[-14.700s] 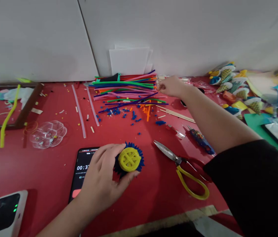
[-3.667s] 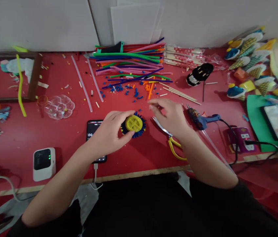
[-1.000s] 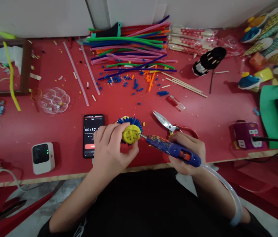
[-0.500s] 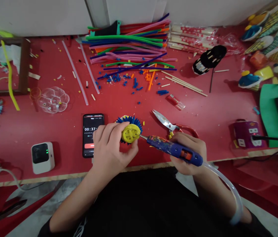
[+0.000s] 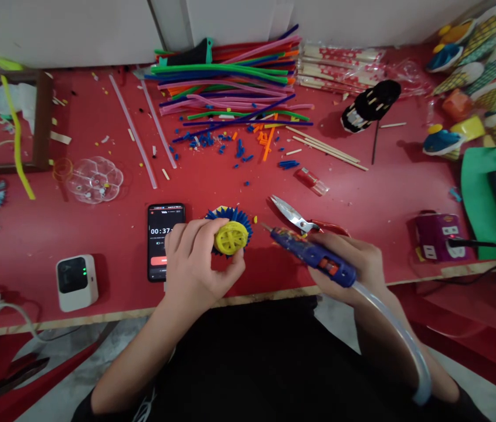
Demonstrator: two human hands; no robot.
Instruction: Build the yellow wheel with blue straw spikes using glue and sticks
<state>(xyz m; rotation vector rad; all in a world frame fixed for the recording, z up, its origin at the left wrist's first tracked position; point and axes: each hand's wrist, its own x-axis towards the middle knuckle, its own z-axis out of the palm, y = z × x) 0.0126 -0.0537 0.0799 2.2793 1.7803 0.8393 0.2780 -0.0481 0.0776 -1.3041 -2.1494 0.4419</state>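
Clutter lines the left end of the red table [image 5: 362, 187]: a wooden frame [image 5: 42, 117] with a yellow-green pipe cleaner [image 5: 17, 140] lying across it, a clear flower-shaped tray [image 5: 95, 179] nearer the middle, and, close to the front edge, a small white device [image 5: 76, 282] showing a green light. Just right of that lies a phone [image 5: 164, 234], screen up and showing a timer, its right side partly covered by the left hand [image 5: 195, 264]. That hand is closed on a yellow wheel [image 5: 231, 237], fingers curled over its left side and the thumb pressed in from below, so the spoked face tips up toward the camera. A blue spiky fringe [image 5: 244, 218] sticks out behind the wheel. The piece is held low near the table's front edge; whether it rests on the surface cannot be told. To the right of the wheel, across a narrow gap of bare table, is the metal nozzle of a blue glue gun [image 5: 313, 256]. The gun's long axis runs from lower right to upper left, nozzle end leading, and points at the fringe just beyond the wheel's right rim without touching it. The right hand [image 5: 357, 266] is wrapped shut around the gun's rear half, and a clear glue stick [image 5: 400, 337] trails back over the forearm. The wheel thus lies left of the tool's tip and nearly in line with it, gripped by the left hand alone. Scissors [image 5: 294, 215] lie just behind the gun, and a purple power strip [image 5: 441, 243] sits farther right near the edge.
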